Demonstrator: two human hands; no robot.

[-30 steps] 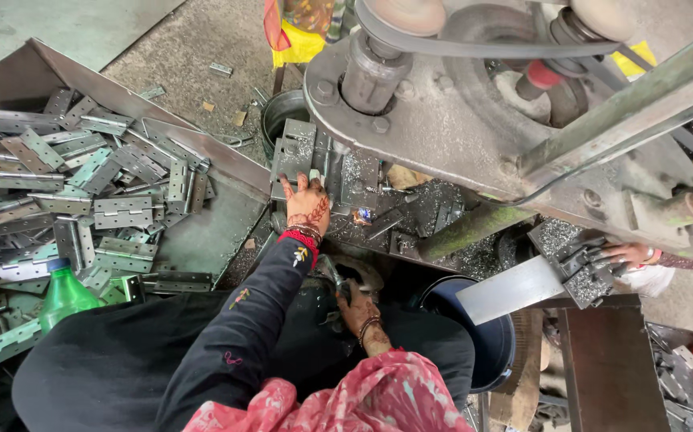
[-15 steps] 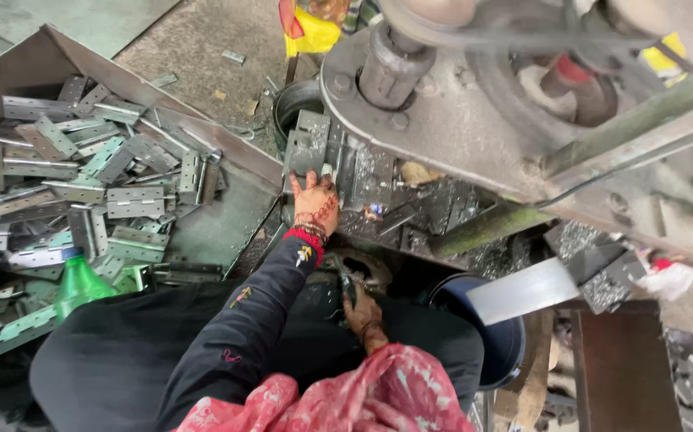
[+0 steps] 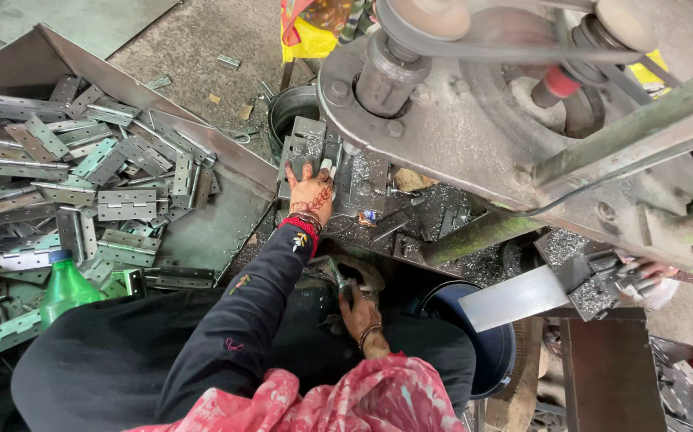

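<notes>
Pressing flat on a grey metal hinge plate (image 3: 308,148), the left hand (image 3: 310,192) lies with fingers spread narrow along the plate's lower edge, on the bed of the press machine (image 3: 474,136). Compared with a second ago, this hand has stayed at about the same spot on the bed while the view has drifted; the plate was under the fingertips then too, so the change is small. To my eye that means the piece is being seated or steadied under the tooling, not carried in or out. The plate sits directly ahead of the fingertips and partly beneath them, touching, just below the big round hub of the machine.

The right hand (image 3: 360,310) is lower, close to the person's lap, curled around a small dark part (image 3: 345,282) beside a worn ring-shaped piece; the fingers are closed, but what exactly they grip is too shadowed to tell. It has hardly moved from the earlier views.

To the left, a sheet-metal tray (image 3: 226,164) holds a heap of loose hinges (image 3: 82,184), well apart from both hands, with a green plastic bottle (image 3: 65,288) at its near edge. A dark blue bucket (image 3: 494,352) stands near the right hand, under a slanted metal chute (image 3: 514,298).
</notes>
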